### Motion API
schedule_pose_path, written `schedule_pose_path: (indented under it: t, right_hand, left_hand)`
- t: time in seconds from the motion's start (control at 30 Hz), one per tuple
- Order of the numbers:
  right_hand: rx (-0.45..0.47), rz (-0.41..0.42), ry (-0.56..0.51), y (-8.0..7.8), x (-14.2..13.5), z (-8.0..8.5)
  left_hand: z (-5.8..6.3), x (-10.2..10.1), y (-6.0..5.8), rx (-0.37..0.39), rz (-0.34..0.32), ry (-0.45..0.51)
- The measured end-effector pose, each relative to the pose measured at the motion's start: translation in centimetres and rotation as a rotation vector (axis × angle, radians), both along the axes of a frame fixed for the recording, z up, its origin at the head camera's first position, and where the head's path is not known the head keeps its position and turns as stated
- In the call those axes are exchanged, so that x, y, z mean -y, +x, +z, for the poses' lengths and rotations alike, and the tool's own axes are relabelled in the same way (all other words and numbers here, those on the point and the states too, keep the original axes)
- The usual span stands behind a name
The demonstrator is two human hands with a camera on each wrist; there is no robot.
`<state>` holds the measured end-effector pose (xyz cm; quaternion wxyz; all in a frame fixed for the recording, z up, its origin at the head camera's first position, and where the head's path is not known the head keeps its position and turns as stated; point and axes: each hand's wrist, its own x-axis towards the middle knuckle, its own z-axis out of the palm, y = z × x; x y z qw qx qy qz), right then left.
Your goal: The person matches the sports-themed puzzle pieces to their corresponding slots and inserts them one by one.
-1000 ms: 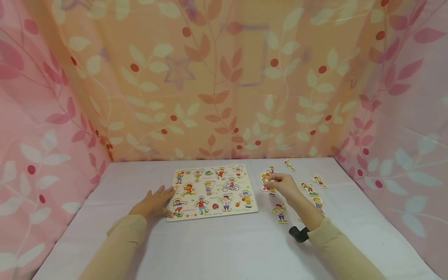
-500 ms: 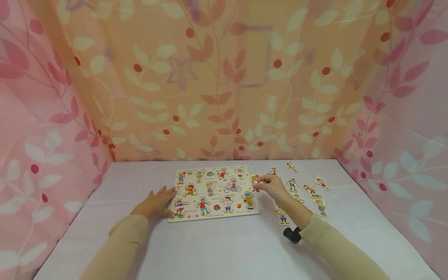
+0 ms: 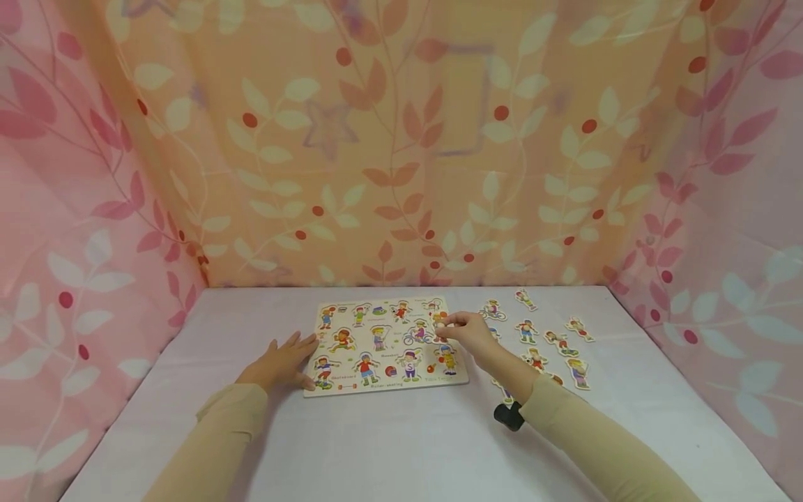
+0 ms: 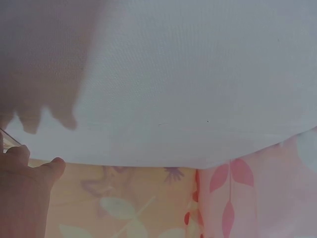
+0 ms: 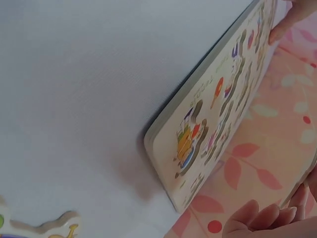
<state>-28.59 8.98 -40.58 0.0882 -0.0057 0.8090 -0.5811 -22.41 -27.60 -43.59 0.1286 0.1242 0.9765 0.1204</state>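
A pale wooden puzzle board (image 3: 461,376) lies flat on the table, printed with children playing sports in cut recesses. My left hand (image 3: 276,362) rests at its left edge, fingers spread and thumb near the lower corner. My right hand (image 3: 477,338) pinches a puzzle piece (image 3: 437,331) shaped like a child, above the board's right side. Fingers partly hide this piece in the head view. In the right wrist view, curled fingertips (image 5: 265,218) grip the piece, of which only an edge shows. The left wrist view catches part of my left hand (image 4: 29,183) and its shadow.
Several loose child-shaped pieces lie right of the board, including a cyclist (image 3: 492,310), a figure in blue (image 3: 527,331) and another (image 3: 578,373). A black device (image 3: 508,416) sits under the right wrist. Patterned curtains (image 3: 389,174) enclose the white table (image 3: 376,446).
My right hand has carried the piece leftward from among the loose pieces to over the board's right side. My left hand has stayed at the board's left edge.
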Motion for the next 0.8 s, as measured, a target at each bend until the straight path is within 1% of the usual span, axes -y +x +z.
schedule_pose_path:
  t: [0.23, 0.43, 0.63, 0.8]
  right_hand:
    - [0.030, -0.001, -0.036, -0.3, 1.4, -0.2]
    - [0.041, 0.007, -0.052, -0.5, 2.8, -0.4]
    - [0.004, 0.010, -0.041, -1.0, 3.9, -0.7]
    - [-0.012, 0.011, -0.031, -1.4, 5.1, -1.0]
  left_hand:
    - [0.1, -0.1, 0.0, 0.016, 0.004, 0.006]
    - [0.0, 0.0, -0.1, 0.030, 0.014, 0.040]
    - [0.0, 0.0, -0.4, 0.047, -0.001, 0.034]
    - [0.1, -0.2, -0.6, 0.070, 0.007, 0.017]
